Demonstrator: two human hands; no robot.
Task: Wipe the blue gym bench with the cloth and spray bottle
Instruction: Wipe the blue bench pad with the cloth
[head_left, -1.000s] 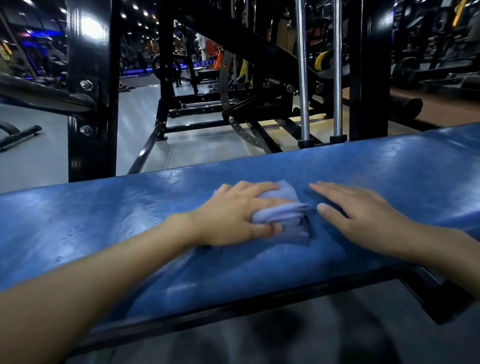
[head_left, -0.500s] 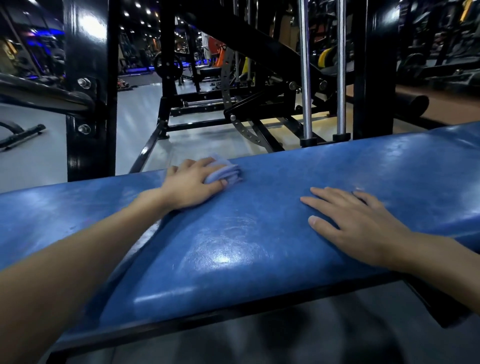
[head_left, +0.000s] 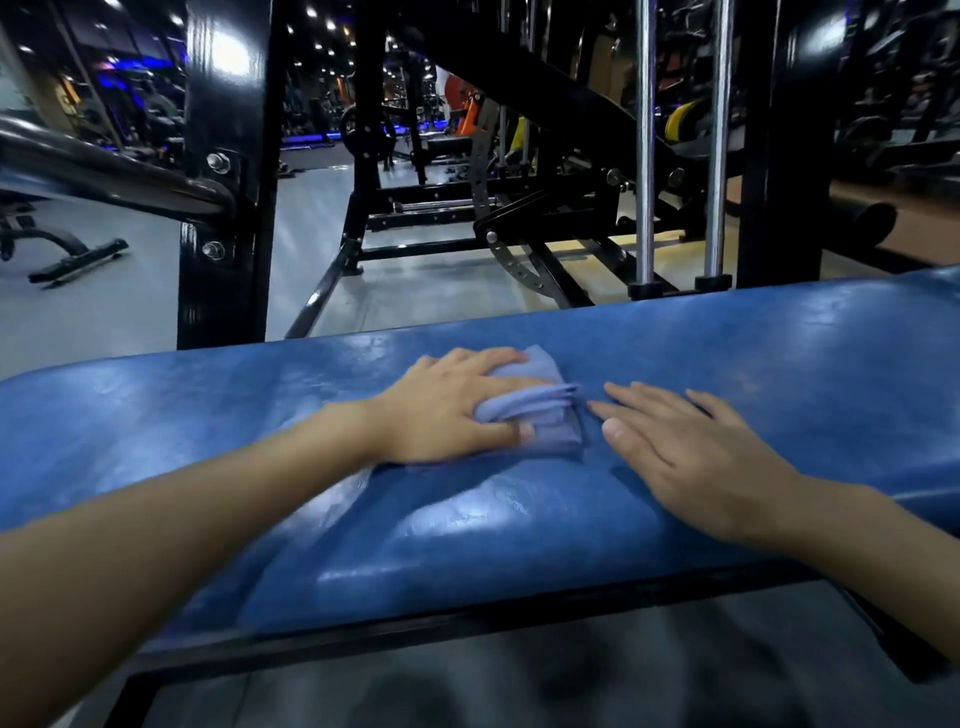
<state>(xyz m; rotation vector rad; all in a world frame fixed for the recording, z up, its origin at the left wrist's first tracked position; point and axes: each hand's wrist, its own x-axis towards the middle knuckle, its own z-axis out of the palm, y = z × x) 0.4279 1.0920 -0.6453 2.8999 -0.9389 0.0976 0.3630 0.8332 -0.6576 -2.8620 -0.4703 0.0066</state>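
The blue gym bench (head_left: 779, 364) stretches across the view, its padded top glossy and damp-looking. My left hand (head_left: 447, 410) grips a folded light-blue cloth (head_left: 540, 415) and presses it on the middle of the pad, thumb curled over the cloth's near side. My right hand (head_left: 691, 457) lies flat on the pad just right of the cloth, fingers straight and spread, their tips close to the cloth's edge. No spray bottle is in view.
A black steel upright (head_left: 228, 171) with bolts stands behind the bench at the left. Two chrome guide rods (head_left: 644, 145) and another black post (head_left: 779, 140) rise behind it at the right. The bench's black frame bar (head_left: 415, 634) runs along the near edge.
My left hand has swept the cloth from the far left edge of the pad back to the middle, next to my right hand. The right hand has stayed flat in place.
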